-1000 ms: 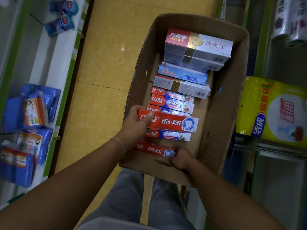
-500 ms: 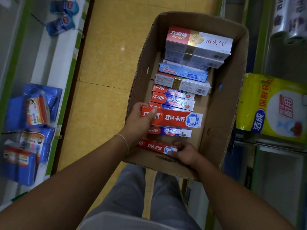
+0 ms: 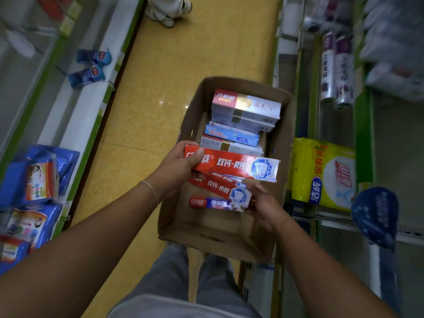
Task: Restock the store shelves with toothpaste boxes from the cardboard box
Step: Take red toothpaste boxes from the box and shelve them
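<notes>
An open cardboard box (image 3: 278,143) sits in front of me in the aisle, with several toothpaste boxes inside. My left hand (image 3: 176,167) grips the left end of a long red toothpaste box (image 3: 231,165), thumb on top, lifted above the others. My right hand (image 3: 263,204) holds the right end of a second red toothpaste box (image 3: 220,188), raised just under the first. A red-and-blue toothpaste box (image 3: 213,203) lies below them in the cardboard box. White-and-red boxes (image 3: 246,104) are stacked at the far end.
Shelves line both sides of the yellow tiled aisle (image 3: 183,53). Blue packets (image 3: 39,177) fill the left shelf. A yellow bag pack (image 3: 321,173) and film rolls (image 3: 336,70) sit on the right shelf. Another person's shoes (image 3: 167,10) stand at the far end.
Both hands have lifted their red toothpaste boxes up out of the row. The view has pulled back and tilted up, showing more aisle and a person's shoes.
</notes>
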The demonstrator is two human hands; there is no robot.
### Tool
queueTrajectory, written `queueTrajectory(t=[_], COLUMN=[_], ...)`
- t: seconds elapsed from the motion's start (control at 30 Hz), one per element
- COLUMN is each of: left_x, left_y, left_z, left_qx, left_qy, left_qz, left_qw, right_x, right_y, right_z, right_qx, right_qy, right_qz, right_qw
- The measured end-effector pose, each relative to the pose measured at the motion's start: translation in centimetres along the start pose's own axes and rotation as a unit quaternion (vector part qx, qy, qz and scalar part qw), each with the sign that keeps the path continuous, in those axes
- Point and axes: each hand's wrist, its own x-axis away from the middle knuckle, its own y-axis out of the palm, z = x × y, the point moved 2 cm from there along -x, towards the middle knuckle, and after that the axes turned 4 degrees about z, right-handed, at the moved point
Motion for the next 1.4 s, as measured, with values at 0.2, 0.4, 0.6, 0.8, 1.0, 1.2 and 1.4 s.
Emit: queueTrajectory(t=[0.2, 0.4, 0.6, 0.8, 1.0, 1.2, 1.4], left_x=[3.0, 6.5, 8.8, 8.8, 7.9, 8.0, 10.0], left_y=[0.9, 0.8, 1.0, 1.0, 1.3, 1.6, 3.2], left_z=[5.1, 8.9, 10.8, 13.2, 15.6, 16.4, 15.9], left_qx=[-0.004, -0.05, -0.042, -0.056, -0.033, -0.058, -0.059], left_qy=[0.033, 0.094, 0.123, 0.148, 0.129, 0.157, 0.134], left_qz=[-0.036, -0.03, -0.026, -0.044, -0.123, -0.195, -0.278], left_qw=[0.999, 0.994, 0.991, 0.986, 0.983, 0.966, 0.949], right_x=[1.7, 4.8, 7.5, 11.8, 16.6, 21.5, 27.1], right_y=[-1.8, -2.6, -3.3, -4.7, -6.2, -6.4, -6.5], right_z=[-5.9, -11.7, -16.4, -18.9, -19.0, -16.7, -13.4], right_qx=[-0.022, -0.146, -0.123, -0.128, -0.172, -0.206, -0.217], right_qy=[-0.078, -0.086, -0.142, -0.252, -0.323, -0.355, -0.366], right_qz=[0.014, 0.012, 0.019, 0.04, 0.044, 0.116, 0.208], right_qw=[0.997, 0.986, 0.982, 0.958, 0.929, 0.905, 0.881])
